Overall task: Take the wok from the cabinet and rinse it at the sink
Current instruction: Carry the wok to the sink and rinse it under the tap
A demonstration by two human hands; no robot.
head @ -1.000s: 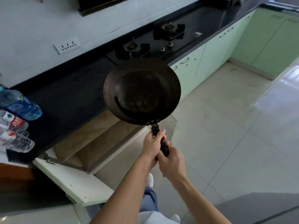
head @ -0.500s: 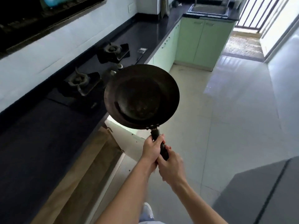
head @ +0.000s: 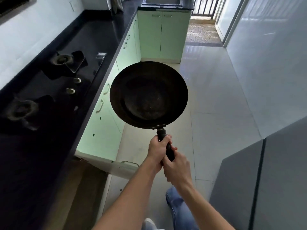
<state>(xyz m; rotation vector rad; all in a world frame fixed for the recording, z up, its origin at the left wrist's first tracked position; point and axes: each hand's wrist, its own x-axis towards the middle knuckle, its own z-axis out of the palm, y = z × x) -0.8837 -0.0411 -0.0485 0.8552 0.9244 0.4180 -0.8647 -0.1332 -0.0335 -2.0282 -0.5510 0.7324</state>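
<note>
Black countertop (head: 99, 39): runs along the left wall towards the far end of the kitchen.
Burners: two set into the countertop, one near (head: 21, 110) and one farther on (head: 63, 59), with two knobs (head: 73, 85) beside them.
Green cupboards (head: 103, 130): below the countertop, doors closed.
Open door (head: 116, 166): a white cupboard door swung out low, near the person's feet.
Wok (head: 148, 95): dark and round, held in the air over the floor, just beside the cupboard fronts, its inside facing the camera.
Handle (head: 162, 134): black, pointing back towards the person.
Left hand (head: 157, 150): fingers wrapped tight round the handle, closer to the bowl.
Right hand (head: 177, 165): clamped round the end of the handle, touching the left hand.
Sink (head: 180, 2): steel, at the far end of the room, well apart from the wok.
Floor (head: 216, 97): pale glossy tiles.
Grey panel (head: 265, 180): a tall flat front on the right.
</note>
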